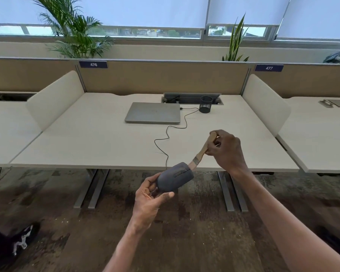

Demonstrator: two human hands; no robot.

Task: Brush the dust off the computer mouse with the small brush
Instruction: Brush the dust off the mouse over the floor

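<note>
Fingers [214, 152] hold brush [202, 151] over pale desk [86, 138], mottled floor [194, 232].

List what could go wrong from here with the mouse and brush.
1. The left hand holds the mouse off the desk edge, over the floor, seemingly by its rear end only; brush pressure might tip it out.
2. The cable runs from the mouse to the closed laptop; pulling the mouse further back might tug it.
3. The right hand grips the brush near the handle's end, so strokes may be hard to control.
</note>
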